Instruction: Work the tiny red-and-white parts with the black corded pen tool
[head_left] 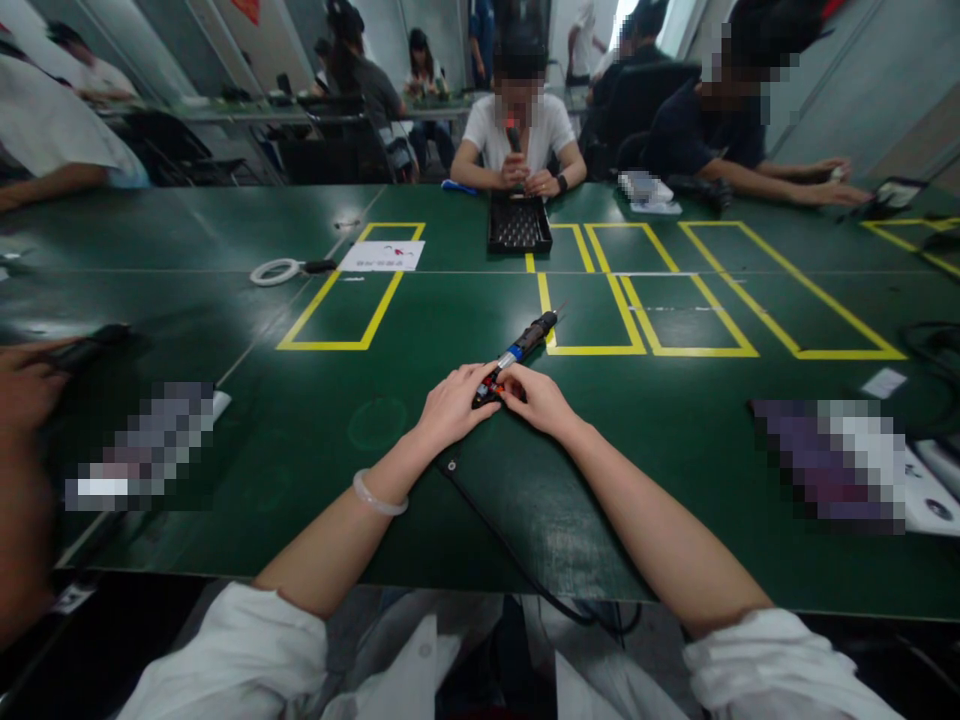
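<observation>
In the middle of the green table lies a long, dark handheld device with a blue band and a silver section; its exact kind I cannot make out. Its near end shows small red and orange parts between my hands. My left hand grips that end from the left, thumb and fingers around it. From the right, my right hand pinches at the small parts with bent fingers, partly hiding them. A black cord runs from near my left wrist over the table's front edge.
Yellow tape outlines mark the green table. A white sheet, a coiled white cable and a black tray lie farther back. Blurred flat items lie left and right. A co-worker sits opposite; another person's hand is at left.
</observation>
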